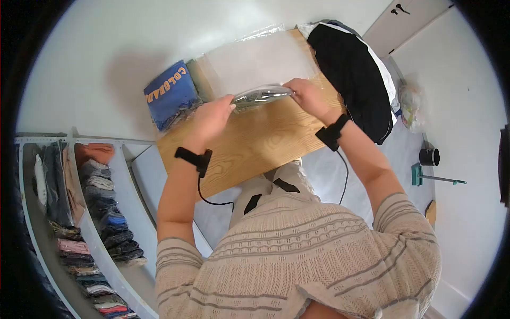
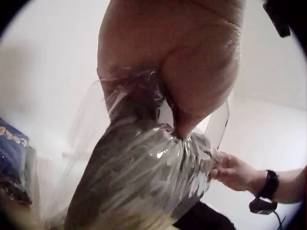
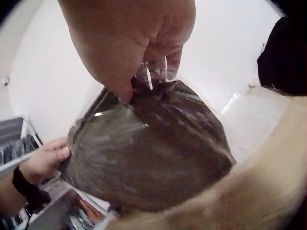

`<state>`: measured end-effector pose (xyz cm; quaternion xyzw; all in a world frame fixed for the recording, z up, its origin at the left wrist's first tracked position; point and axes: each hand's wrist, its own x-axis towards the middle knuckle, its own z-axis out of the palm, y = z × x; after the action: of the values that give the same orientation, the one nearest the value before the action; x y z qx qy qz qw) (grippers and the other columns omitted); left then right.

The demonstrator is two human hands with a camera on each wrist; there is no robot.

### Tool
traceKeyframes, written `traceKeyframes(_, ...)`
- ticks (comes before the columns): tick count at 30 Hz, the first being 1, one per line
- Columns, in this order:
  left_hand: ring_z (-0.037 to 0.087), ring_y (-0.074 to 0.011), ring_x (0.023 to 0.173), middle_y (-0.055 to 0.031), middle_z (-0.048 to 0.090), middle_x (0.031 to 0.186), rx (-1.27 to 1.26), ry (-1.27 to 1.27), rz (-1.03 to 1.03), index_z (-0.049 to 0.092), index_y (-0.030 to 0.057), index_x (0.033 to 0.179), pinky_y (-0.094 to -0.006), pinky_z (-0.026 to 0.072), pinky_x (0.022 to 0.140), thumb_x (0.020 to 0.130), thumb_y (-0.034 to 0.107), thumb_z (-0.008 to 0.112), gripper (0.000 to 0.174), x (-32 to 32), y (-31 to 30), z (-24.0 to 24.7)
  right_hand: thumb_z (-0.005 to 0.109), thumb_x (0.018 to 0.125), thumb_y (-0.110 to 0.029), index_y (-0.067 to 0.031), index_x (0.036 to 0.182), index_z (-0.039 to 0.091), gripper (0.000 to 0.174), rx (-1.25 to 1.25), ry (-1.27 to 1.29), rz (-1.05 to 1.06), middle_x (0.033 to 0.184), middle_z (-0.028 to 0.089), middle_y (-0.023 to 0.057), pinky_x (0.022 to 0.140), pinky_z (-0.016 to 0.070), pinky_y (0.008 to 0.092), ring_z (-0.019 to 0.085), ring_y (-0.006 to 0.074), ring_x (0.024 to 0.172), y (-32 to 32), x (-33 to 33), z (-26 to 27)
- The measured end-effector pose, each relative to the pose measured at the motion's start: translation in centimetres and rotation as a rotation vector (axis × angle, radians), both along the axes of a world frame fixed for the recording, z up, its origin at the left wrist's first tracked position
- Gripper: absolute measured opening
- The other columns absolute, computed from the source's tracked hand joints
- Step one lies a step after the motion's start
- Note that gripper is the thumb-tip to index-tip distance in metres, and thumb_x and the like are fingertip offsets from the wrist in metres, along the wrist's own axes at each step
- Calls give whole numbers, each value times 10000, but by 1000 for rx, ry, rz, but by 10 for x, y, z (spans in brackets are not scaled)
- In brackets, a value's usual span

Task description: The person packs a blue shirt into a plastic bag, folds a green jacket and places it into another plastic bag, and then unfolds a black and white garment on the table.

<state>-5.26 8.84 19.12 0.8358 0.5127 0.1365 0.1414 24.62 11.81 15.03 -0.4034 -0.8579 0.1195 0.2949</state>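
Both hands hold a clear plastic bag with a dark grey-green folded garment inside, raised over the wooden table point(image 1: 239, 146). In the head view the bagged garment point(image 1: 261, 95) appears nearly edge-on, shiny along its top. My left hand point(image 1: 212, 116) pinches its left end, thumb pressed on the film; the left wrist view shows the plastic point(image 2: 158, 167) bunched and creased there. At the other end my right hand point(image 1: 311, 98) pinches a corner between thumb and fingers. From the right wrist the bag's broad dark face point(image 3: 148, 143) hangs below that hand.
A blue garment with orange lettering point(image 1: 171, 93) lies bagged at the table's left end. Flat clear plastic bags point(image 1: 260, 56) cover its back part. Black clothing point(image 1: 348, 74) is heaped on the right. Shelves point(image 1: 118, 212) of folded clothes stand at left; a green dustpan point(image 1: 417, 174) is on the floor.
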Motion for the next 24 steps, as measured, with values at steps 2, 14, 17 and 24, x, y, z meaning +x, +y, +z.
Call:
traceKeyframes(2,555,-385,848,-187,607,900,-21,-152,-90,501,36,1082,-430,443,712,896,199,490,248,-15,-7,29,596,770,-29,-49,1019,553,254,-151,60,-21,880,603,125,724,463,345,584,285,839,-12,-6,58)
traceKeyframes(14,545,-304,963,-196,566,1006,-523,-405,-14,484,-2,1091,-370,417,835,897,187,487,271,-45,-31,-64,648,811,-183,0,929,618,220,-722,179,-13,735,622,92,667,456,280,556,138,683,-31,-23,-12)
traceKeyframes(17,542,-318,976,-191,572,1020,-470,-275,-9,506,-9,1055,-378,428,825,853,232,539,316,-42,-29,-59,641,827,-223,16,911,632,253,-705,240,-42,720,621,77,655,454,276,541,126,672,-28,-30,-13)
traceKeyframes(24,566,-324,958,-181,604,1033,-308,-236,-14,579,-1,1032,-381,451,807,669,275,728,479,-21,-36,-48,630,848,-273,35,885,646,311,-894,348,-77,712,610,25,634,451,271,518,84,666,-24,-35,-17)
